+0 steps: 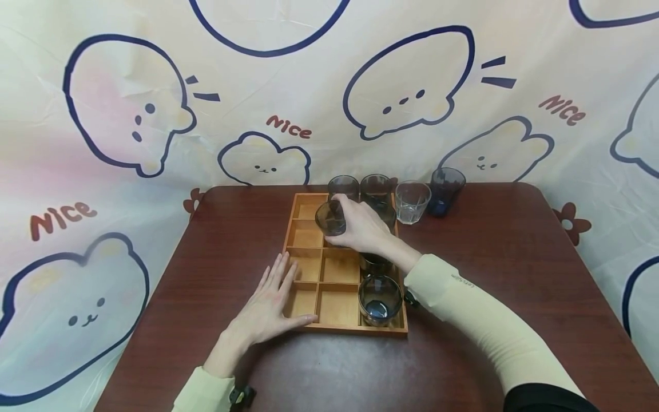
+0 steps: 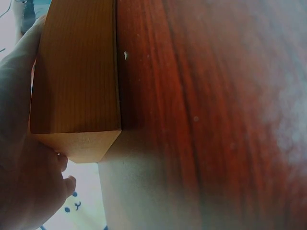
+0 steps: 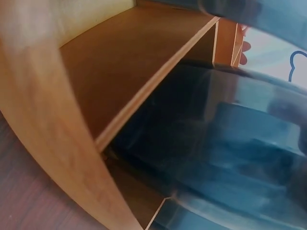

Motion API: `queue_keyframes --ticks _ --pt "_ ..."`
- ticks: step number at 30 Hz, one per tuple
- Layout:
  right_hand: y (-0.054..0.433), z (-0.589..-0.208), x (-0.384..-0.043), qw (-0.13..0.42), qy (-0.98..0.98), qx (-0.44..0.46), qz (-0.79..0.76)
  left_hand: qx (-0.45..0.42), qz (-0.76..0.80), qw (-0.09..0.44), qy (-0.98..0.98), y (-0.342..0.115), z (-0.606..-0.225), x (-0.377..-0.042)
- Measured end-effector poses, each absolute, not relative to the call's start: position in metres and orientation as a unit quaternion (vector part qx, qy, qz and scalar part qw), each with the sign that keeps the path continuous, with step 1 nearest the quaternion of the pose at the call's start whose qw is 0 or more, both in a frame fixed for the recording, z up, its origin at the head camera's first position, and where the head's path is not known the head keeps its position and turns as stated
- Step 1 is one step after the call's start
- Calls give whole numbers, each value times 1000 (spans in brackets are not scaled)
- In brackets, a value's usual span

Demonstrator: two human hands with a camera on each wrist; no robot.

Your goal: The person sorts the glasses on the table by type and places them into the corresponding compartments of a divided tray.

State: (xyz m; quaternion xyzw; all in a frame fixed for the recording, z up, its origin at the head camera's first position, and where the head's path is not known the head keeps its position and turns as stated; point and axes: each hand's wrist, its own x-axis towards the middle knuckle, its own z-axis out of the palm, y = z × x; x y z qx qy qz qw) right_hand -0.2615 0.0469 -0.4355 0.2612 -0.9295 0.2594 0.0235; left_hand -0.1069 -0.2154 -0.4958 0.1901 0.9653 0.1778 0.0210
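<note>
My right hand [image 1: 362, 226] grips a dark tinted drinking glass [image 1: 329, 220] by its side, over the left and middle columns of a divided wooden box [image 1: 355, 329]. Straight and spread, the fingers of my left hand [image 1: 265, 309] rest at the box's front left corner, the thumb along its front edge. The left wrist view has this hand [image 2: 29, 187] against the box's wooden side [image 2: 79, 72]. Another dark glass [image 1: 380, 300] stands in the front right compartment. More dark glasses fill the right column behind it, partly hidden by my right arm.
Two dark glasses [image 1: 344, 186] [image 1: 376, 186] show at the box's back. On the table [image 1: 489, 240], right of the box, stand a clear glass [image 1: 412, 201] and a dark blue tumbler [image 1: 447, 191]. A printed cloth [image 1: 329, 86] hangs behind. Large blurred glass [image 3: 230, 139] fills much of the right wrist view.
</note>
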Motion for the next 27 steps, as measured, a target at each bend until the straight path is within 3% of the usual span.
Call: queue_keyframes --ticks 27 --pt "43 -432 -261 19 -949 256 186 184 177 32 966 -215 -495 -108"
